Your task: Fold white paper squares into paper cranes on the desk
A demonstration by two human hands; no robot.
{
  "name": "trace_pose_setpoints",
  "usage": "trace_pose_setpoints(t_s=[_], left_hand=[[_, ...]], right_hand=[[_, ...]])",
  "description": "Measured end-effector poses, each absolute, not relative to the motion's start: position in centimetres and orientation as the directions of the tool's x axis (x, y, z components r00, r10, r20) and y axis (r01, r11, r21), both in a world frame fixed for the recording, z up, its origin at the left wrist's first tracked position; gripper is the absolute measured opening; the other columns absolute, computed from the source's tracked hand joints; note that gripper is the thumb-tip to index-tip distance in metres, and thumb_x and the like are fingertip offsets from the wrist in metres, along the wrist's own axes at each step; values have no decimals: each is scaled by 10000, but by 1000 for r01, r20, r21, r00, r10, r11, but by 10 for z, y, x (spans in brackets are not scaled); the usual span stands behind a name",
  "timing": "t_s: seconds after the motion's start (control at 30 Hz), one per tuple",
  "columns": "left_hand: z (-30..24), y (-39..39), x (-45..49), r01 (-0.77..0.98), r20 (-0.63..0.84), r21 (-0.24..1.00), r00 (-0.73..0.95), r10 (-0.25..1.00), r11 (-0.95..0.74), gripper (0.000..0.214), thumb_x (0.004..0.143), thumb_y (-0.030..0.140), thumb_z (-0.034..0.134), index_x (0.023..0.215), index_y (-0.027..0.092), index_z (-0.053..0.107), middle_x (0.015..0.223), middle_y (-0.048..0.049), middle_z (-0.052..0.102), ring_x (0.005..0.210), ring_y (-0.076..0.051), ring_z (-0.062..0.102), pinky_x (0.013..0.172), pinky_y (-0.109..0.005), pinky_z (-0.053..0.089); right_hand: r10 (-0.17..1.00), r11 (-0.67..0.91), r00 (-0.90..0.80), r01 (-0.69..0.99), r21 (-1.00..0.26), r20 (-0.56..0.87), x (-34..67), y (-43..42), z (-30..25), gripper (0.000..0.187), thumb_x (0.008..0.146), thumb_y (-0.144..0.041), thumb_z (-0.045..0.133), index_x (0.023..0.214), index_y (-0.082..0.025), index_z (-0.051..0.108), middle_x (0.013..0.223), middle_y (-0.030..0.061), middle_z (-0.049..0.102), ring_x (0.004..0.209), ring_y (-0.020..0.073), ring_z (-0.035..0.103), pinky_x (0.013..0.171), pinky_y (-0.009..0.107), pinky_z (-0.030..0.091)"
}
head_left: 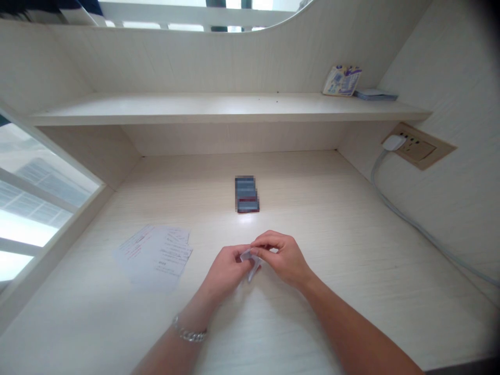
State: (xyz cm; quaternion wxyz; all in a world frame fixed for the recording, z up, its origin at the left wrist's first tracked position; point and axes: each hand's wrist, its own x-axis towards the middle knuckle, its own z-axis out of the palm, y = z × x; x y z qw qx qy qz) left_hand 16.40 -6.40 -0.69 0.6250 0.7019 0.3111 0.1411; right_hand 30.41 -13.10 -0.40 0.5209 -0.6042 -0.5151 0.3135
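Note:
Both hands meet over the middle of the pale wooden desk (332,250). My left hand (224,272), with a silver bracelet on its wrist, pinches a small folded piece of white paper (250,259). My right hand (283,257) has its fingers curled and pinched on the same paper from the right. The paper is partly hidden by the fingers and is held just above the desk. Beyond the hands lies a dark phone (247,194), flat on the desk.
Several printed sheets of paper (156,253) lie on the desk to the left. A shelf (195,108) runs across the back, holding a small colourful packet (341,80) and a flat booklet (375,95). A white plug (394,142) and cable (414,224) run along the right wall.

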Motion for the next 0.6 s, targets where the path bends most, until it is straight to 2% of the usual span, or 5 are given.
trace_pose_setpoints(t_s=[0.2, 0.43, 0.6], left_hand=[[-9, -65, 166, 242, -165, 970, 756, 634, -36, 248, 793, 293, 500, 840, 137, 688, 706, -13, 641, 659, -148, 542, 601, -220, 393], [-8, -66, 166, 232, -154, 972, 755, 637, -40, 242, 784, 280, 524, 874, 151, 707, 734, -9, 663, 687, -151, 561, 615, -215, 404], [-10, -65, 164, 229, -137, 971, 762, 633, -67, 258, 779, 237, 509, 927, 155, 705, 759, -15, 677, 698, -156, 569, 628, -223, 414]], right_hand=[[941, 79, 291, 303, -950, 171, 304, -131, -7, 73, 724, -170, 669, 765, -207, 718, 766, 35, 679, 712, 156, 615, 611, 260, 473], [946, 147, 218, 370, -917, 239, 305, -133, -3, 106, 724, -145, 671, 799, -207, 713, 784, 28, 669, 726, 147, 604, 632, 256, 475], [941, 199, 167, 432, -880, 294, 305, -133, -3, 159, 739, -122, 653, 827, -237, 718, 811, 22, 671, 770, 149, 600, 701, 271, 473]])
